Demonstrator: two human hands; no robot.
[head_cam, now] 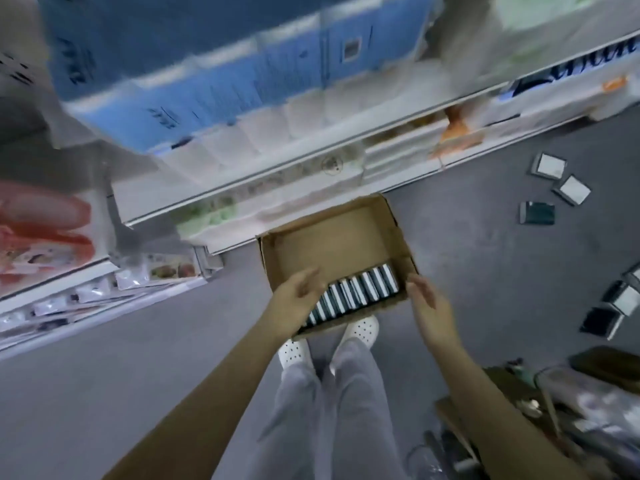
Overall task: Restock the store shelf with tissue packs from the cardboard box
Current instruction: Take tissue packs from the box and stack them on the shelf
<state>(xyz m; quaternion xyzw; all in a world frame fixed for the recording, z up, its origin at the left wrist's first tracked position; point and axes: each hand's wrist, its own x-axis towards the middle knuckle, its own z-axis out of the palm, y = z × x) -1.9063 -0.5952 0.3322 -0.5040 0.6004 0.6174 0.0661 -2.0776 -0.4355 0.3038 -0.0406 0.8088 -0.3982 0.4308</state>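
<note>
My left hand [298,292] hangs over the near-left corner of the cardboard box [332,237]. Its fingers are loose and only slightly bent, with nothing held in them, and the fingertips point toward 1 o'clock over the left end of the row of tissue packs [356,292]. I cannot tell whether the hand touches the packs or the box wall below it. The packs stand on edge in a single row along the near side of the box, running from about 8 o'clock up to 2 o'clock, dark covers alternating with white edges. They lie just at 3 o'clock of my left hand and between my two hands. The far half of the box, at 12 o'clock of the row, shows bare cardboard. My right hand [424,296] is at the near-right corner of the box with its fingers straight and together, the palm turned toward 9 o'clock at the row and gripping nothing. Contact with the box wall is unclear. The store shelf [242,188] runs past the box at 11 to 1 o'clock, blurred, with blue packages [207,64] stacked higher up. Three loose packs [550,166] lie on the grey floor at 2 o'clock of the box, well apart from it.
</note>
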